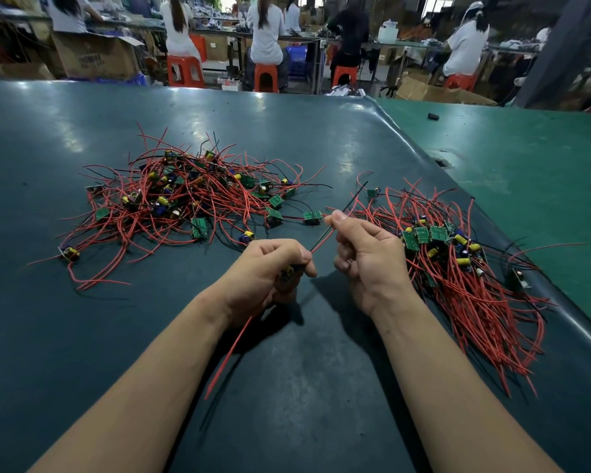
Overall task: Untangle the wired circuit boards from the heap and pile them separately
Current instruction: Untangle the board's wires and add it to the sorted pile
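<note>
Now mid-job, roughly halfway by the look of it; left hand (pixel 270 268) clenched round one board (pixel 289 273), its red wires (pixel 321 241) running up to the right hand (pixel 362 254), pinched there between thumb and fingers; tangled heap (pixel 185 199) sprawling on the surface (pixel 287 131) at left, plenty left to free; sorted pile (pixel 464 268) lying at right, wires combed one way, already sizeable.
</note>
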{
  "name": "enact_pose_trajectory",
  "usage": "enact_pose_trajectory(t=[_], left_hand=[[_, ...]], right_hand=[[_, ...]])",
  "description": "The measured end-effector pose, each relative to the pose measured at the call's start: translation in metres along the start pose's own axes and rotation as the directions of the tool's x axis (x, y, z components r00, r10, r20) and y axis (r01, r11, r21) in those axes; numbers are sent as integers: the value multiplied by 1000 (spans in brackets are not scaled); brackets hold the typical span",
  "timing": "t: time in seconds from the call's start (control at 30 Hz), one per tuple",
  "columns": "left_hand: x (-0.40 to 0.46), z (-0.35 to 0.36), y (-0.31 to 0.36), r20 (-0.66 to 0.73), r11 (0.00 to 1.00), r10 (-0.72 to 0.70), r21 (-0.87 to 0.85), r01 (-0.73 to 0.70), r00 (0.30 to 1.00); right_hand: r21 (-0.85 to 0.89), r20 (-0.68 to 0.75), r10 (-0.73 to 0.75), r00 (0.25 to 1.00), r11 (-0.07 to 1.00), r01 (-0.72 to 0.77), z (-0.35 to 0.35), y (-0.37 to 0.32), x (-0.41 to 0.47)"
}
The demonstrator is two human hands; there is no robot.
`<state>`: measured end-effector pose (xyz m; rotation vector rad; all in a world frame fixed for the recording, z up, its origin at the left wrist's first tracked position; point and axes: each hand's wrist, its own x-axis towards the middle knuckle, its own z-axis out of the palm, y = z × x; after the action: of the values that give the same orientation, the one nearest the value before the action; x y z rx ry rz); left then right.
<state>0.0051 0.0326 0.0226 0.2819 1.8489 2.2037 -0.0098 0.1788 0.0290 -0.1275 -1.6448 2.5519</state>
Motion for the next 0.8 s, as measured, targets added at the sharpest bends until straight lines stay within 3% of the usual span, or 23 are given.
enact_pose_trajectory(t=[0.23,0.37,0.47,0.63,0.8], left_hand=[[-3,-7,1,180,1000,2,7,-3,984],[-3,-8,2,210,1000,-4,4,3,978],[-3,-6,3,124,999,-22,28,18,992],[-1,-5,4,-100,999,-28,25,31,995],[-4,0,6,-124,995,-51,78,61,991]], right_hand=[[179,-127,17,992,984,6,-6,-7,6],[194,-145,13,989,981,16,-7,-6,6],[158,-104,57,993,987,-40,-7,-6,7],[-223,208,233,950,957,-186,-2,3,-5],[-207,251,238,938,960,-188,-4,1,-5]])
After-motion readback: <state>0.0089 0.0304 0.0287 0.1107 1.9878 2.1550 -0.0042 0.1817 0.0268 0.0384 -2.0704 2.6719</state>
